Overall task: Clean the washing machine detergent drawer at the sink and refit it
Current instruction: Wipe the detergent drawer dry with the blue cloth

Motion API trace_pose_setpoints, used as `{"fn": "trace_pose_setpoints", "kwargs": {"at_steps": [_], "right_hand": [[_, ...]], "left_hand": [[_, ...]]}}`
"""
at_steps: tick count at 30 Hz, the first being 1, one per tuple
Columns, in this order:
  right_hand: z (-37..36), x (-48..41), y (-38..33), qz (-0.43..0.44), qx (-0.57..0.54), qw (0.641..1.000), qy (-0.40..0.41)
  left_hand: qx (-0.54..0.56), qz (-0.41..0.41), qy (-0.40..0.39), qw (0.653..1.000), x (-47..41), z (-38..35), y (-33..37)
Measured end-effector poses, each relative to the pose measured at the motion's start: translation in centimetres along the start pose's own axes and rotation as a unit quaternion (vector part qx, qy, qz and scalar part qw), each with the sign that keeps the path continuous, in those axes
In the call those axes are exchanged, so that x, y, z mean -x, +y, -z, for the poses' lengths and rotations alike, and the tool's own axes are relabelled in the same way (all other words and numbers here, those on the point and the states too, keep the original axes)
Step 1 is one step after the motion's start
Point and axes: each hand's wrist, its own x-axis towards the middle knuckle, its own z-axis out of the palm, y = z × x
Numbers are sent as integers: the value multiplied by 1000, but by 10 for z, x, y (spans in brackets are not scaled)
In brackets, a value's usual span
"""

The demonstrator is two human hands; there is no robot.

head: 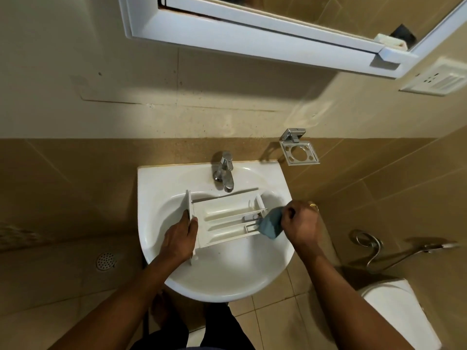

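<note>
We are mid-wipe: our left hand (180,232) grips the drawer's (227,218) front panel over the sink (151,183), our right hand (300,223) clenches a blue cloth (270,224) at its far end. Next, probably, the compartments need working through.

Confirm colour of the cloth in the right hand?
Blue-grey cloth, plain, held by the right hand. Head view, the only one.

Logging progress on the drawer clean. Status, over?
Left hand grips detergent drawer by its front panel, over sink. Right hand presses blue cloth at drawer's far end. Tap dry, nothing obstructing.
</note>
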Motion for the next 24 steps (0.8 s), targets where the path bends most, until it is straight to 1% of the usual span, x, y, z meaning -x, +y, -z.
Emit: {"fn": "trace_pose_setpoints", "kwargs": {"at_steps": [3, 5, 6, 8, 10, 13, 14, 15, 16, 18, 20, 21, 22, 23, 24], "right_hand": [[-7, -16, -19, -32, -25, 998, 39], [-18, -26, -30, -59, -76, 995, 37], [-25, -31, -34, -66, -91, 993, 23], [-38, -37, -40, -69, -114, 990, -41], [-45, -30, -48, -39, -116, 985, -122], [-55, -9, -54, 74, 6, 981, -177], [-56, -5, -55, 95, 13, 979, -182], [-53, -3, -55, 104, 1, 978, -181], [-47, -5, -58, 91, -34, 980, -176], [-33, -17, -58, -5, -155, 978, -139], [-19, -32, -54, -73, -241, 966, -53], [-13, -40, -52, -80, -267, 960, -14], [-11, -46, -51, -69, -281, 957, 6], [-10, -51, -53, -50, -275, 960, 0], [-13, -53, -55, -30, -254, 966, -29]], "left_hand": [[6, -7, -1, 1000, 2, 2, 3], [6, -8, 3, 1000, 4, 4, 6], [5, -8, 3, 1000, 5, 4, 6], [8, -4, 0, 1000, 5, 3, 5], [4, 5, -3, 1000, 2, 1, 2], [-11, 5, -8, 1000, -2, -3, 3], [-11, -4, -10, 1000, -1, -4, 4], [-11, -11, -12, 1000, -2, -4, 5], [-13, -17, -12, 1000, -1, -4, 5], [-21, -15, -9, 1000, -2, -3, 4], [-7, -5, -6, 1000, -1, -3, 2], [2, -3, -4, 1000, 1, -2, 3], [5, -7, -1, 1000, 2, -1, 4], [5, -10, 2, 1000, 3, 0, 5], [9, -15, 5, 1000, 5, 0, 5]]}}
